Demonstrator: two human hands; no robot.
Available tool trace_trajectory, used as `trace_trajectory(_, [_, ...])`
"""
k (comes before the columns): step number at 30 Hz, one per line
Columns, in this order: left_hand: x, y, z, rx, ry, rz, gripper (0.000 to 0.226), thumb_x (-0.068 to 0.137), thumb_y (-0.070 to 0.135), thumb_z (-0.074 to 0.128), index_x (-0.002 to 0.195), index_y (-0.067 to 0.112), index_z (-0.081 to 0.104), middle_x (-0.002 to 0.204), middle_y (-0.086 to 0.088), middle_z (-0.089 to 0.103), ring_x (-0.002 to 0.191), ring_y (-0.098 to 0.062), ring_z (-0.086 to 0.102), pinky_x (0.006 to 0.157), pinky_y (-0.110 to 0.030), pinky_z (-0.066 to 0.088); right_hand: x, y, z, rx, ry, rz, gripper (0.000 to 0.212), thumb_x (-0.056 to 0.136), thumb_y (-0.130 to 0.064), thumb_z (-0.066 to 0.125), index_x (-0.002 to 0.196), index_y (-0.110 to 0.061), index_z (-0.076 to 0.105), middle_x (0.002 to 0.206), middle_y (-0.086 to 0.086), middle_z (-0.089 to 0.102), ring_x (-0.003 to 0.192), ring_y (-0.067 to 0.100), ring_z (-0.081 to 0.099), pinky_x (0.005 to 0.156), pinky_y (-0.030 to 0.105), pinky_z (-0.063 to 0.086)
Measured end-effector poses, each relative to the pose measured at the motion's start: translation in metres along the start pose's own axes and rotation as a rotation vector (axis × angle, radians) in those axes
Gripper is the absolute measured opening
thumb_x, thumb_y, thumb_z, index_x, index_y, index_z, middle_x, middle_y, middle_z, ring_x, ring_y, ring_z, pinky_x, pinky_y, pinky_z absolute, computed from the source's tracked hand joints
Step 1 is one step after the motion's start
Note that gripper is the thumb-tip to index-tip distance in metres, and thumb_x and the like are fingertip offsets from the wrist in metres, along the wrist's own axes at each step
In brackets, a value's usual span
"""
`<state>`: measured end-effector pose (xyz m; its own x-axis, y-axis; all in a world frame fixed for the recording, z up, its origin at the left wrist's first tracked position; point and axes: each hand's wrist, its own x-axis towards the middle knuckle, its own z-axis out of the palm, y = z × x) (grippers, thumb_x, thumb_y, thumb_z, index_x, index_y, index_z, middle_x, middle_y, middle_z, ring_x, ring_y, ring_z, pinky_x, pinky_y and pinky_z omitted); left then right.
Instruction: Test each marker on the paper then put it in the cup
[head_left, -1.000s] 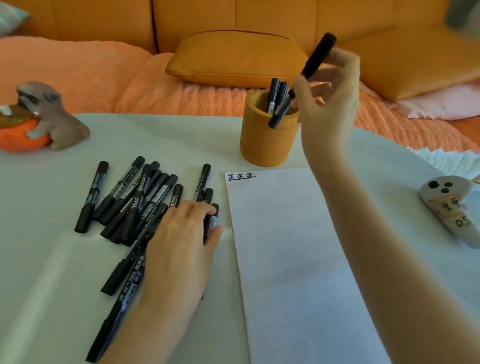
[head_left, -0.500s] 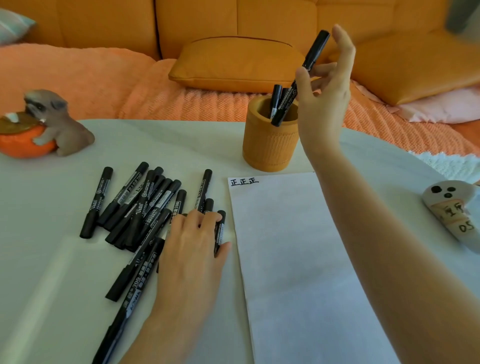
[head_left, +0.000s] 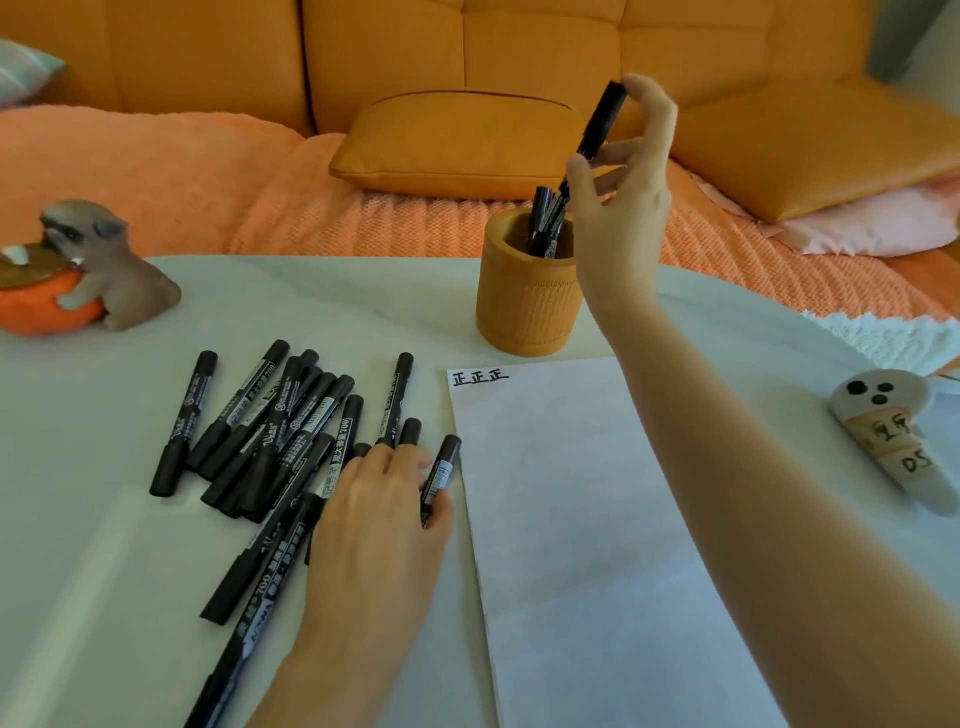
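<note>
Black and capped, the held marker (head_left: 602, 122) now stands steeper than a second ago, with its lower end down inside the cup (head_left: 524, 306) in the upper centre of the frame, among the markers already stored there. We note that the right hand (head_left: 623, 208) still pinches it, thumb on the barrel and a fingertip on the cap end; release has not occurred. We judge this marker's cycle nearly complete: only the drop remains.

At lower centre, the left hand (head_left: 379, 519) lies flat and relaxed on the pile of markers (head_left: 270, 426), having shifted slightly rightward. Its thumb touches the next marker (head_left: 440, 475), which lies just beside the left edge of the paper (head_left: 571, 519). We read this as staging the next test. Tally marks (head_left: 480, 376) sit at the paper's upper left corner.
</note>
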<state>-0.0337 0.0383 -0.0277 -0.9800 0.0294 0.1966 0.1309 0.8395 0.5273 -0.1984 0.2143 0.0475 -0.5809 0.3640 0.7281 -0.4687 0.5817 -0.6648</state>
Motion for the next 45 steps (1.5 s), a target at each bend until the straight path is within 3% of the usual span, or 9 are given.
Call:
trace_trajectory(5, [0.002,0.002,-0.004,-0.021,0.006,-0.026,0.02,0.079,0.018,0.066,0.097,0.013,0.066,0.082,0.001,0.061,0.075,-0.019,0.058,0.066,-0.035,0.053,-0.014,0.004,0.002,-0.114,-0.109,0.022,0.047,0.089,-0.009,0.058,0.133,-0.014,0.043,0.08,-0.015,0.05,0.065,0.004,0.052,0.058,0.02,0.043])
trace_trajectory(9, [0.002,0.004,-0.006,-0.054,0.02,-0.037,0.019,0.082,0.02,0.062,0.099,0.014,0.065,0.088,0.002,0.062,0.076,-0.016,0.06,0.065,-0.032,0.052,-0.019,0.007,0.0,-0.148,-0.172,0.049,0.036,0.091,-0.013,0.057,0.125,-0.019,0.05,0.09,-0.007,0.058,0.071,0.012,0.054,0.059,0.032,0.048])
trace_trajectory(18, [0.004,0.003,-0.012,-0.147,0.073,-0.008,0.017,0.081,0.021,0.063,0.097,0.017,0.063,0.086,0.007,0.058,0.07,-0.013,0.059,0.061,-0.034,0.053,-0.02,0.013,0.0,-0.209,-0.205,0.092,0.025,0.092,-0.013,0.057,0.116,-0.012,0.065,0.114,0.009,0.051,0.073,0.006,0.047,0.068,0.023,0.048])
trace_trajectory(25, [0.007,0.005,-0.017,-0.28,0.164,0.089,0.018,0.079,0.024,0.06,0.097,0.02,0.062,0.084,0.01,0.056,0.068,-0.003,0.056,0.059,-0.026,0.052,-0.053,-0.016,-0.019,-0.085,-0.203,0.195,0.016,0.095,-0.016,0.054,0.102,-0.013,0.068,0.098,-0.002,0.054,0.069,0.0,0.047,0.064,0.016,0.041])
trace_trajectory(29, [0.007,0.006,-0.019,-0.403,0.177,0.105,0.023,0.081,0.027,0.058,0.103,0.021,0.061,0.093,0.012,0.057,0.077,-0.004,0.059,0.067,-0.019,0.05,-0.081,-0.042,-0.035,0.134,-0.385,0.408,0.03,0.099,-0.032,0.05,0.092,-0.008,0.067,0.069,0.004,0.055,0.057,0.005,0.045,0.054,0.018,0.035])
trace_trajectory(33, [0.008,0.008,-0.021,-0.449,0.194,0.157,0.023,0.084,0.026,0.058,0.106,0.022,0.062,0.096,0.011,0.056,0.083,-0.004,0.059,0.066,-0.02,0.053,-0.104,-0.065,-0.051,0.278,-0.633,0.584,0.052,0.087,-0.058,0.046,0.092,-0.012,0.069,0.058,-0.002,0.05,0.051,0.002,0.042,0.054,0.017,0.034])
trace_trajectory(38, [0.007,0.012,-0.022,-0.471,0.185,0.211,0.024,0.086,0.033,0.06,0.108,0.024,0.06,0.091,0.012,0.056,0.084,-0.007,0.059,0.065,-0.021,0.051,-0.113,-0.074,-0.057,0.352,-0.713,0.614,0.026,0.09,-0.029,0.063,0.083,-0.005,0.07,0.051,-0.011,0.045,0.051,0.004,0.039,0.052,0.013,0.033])
trace_trajectory(42, [0.006,0.011,-0.021,-0.585,0.076,0.045,0.032,0.077,0.049,0.052,0.103,0.031,0.052,0.085,0.016,0.061,0.084,-0.004,0.061,0.066,-0.009,0.046,-0.112,-0.07,-0.061,0.41,-0.588,0.645,0.028,0.092,-0.028,0.058,0.084,-0.004,0.07,0.05,-0.008,0.041,0.048,0.008,0.035,0.048,0.016,0.031])
trace_trajectory(45, [0.007,0.006,-0.016,-0.482,-0.002,0.085,0.026,0.081,0.054,0.04,0.087,0.033,0.054,0.074,0.014,0.061,0.073,-0.006,0.06,0.062,-0.018,0.046,-0.111,-0.07,-0.062,0.408,-0.55,0.613,0.03,0.092,-0.031,0.056,0.083,-0.005,0.069,0.05,-0.006,0.041,0.048,0.009,0.035,0.049,0.019,0.031])
